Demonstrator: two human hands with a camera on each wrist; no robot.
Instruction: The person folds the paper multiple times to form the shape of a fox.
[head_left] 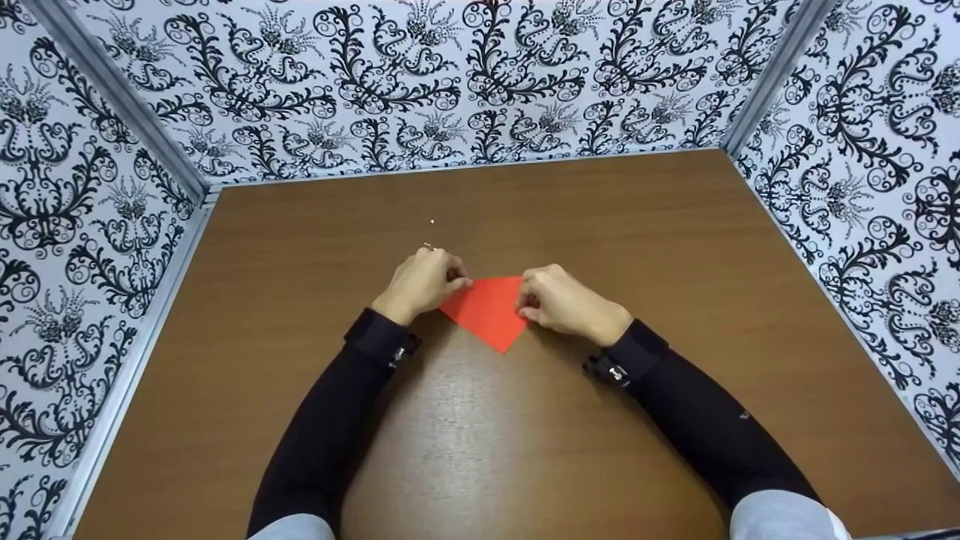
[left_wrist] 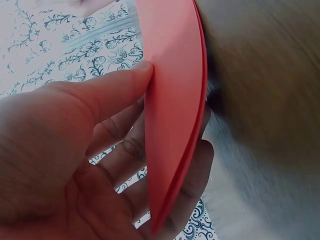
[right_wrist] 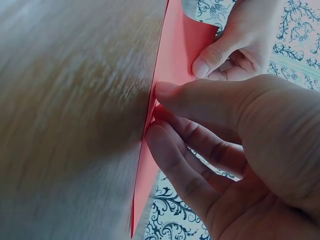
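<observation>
A folded sheet of red paper [head_left: 487, 311] lies between the two hands in the head view, one corner pointing toward the person. My left hand [head_left: 426, 281] pinches its left side; in the left wrist view the thumb presses the near face of the paper [left_wrist: 175, 95] with the fingers behind, and two layers show along the curved edge. At the right side, my right hand [head_left: 566, 304] grips the edge between thumb and fingertips. The right wrist view shows the paper [right_wrist: 175, 55] bending up at its far corner, beside the left hand [right_wrist: 240, 45].
The brown wooden table [head_left: 465, 465] stretches around the hands. Patterned black-and-white panels [head_left: 450, 82] stand at the back and both sides, joined by grey metal posts [head_left: 772, 75]. Tiny white specks [head_left: 432, 221] lie just beyond the left hand.
</observation>
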